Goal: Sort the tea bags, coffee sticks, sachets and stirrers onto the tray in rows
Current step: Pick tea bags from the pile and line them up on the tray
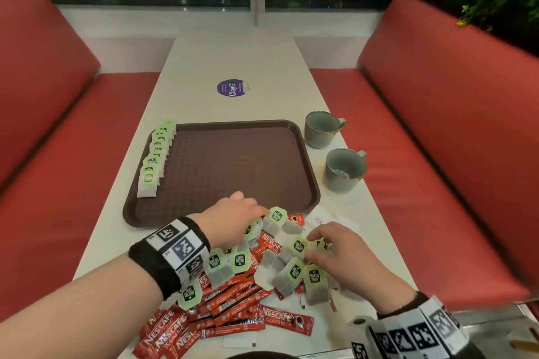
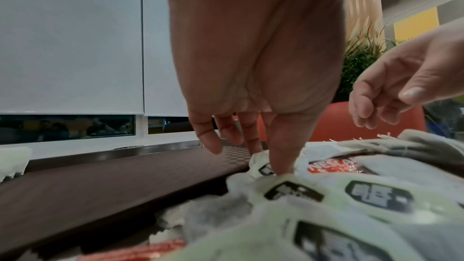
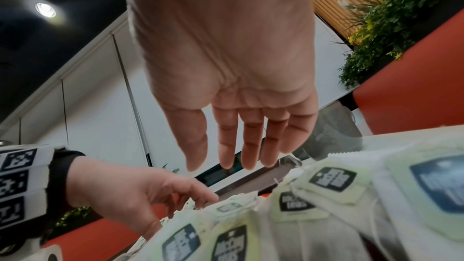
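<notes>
Down among the loose tea bags [image 1: 294,253], the left hand [image 1: 230,218] touches one with relaxed, straight fingertips [image 2: 281,164]; the right hand [image 1: 341,253] hovers released. Coffee sticks [image 1: 227,309] lie beneath at 6 o'clock; the tray [image 1: 227,172], at 12, carries a tea-bag row [image 1: 156,154] on the surface [image 1: 233,61].

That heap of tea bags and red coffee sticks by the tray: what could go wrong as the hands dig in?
The tea bags lie tangled over the coffee sticks, so the left hand might drag neighbours along by their strings. The row of tea bags hugs the tray edge; a nudge could tip some off. The two cups stand close by.
</notes>
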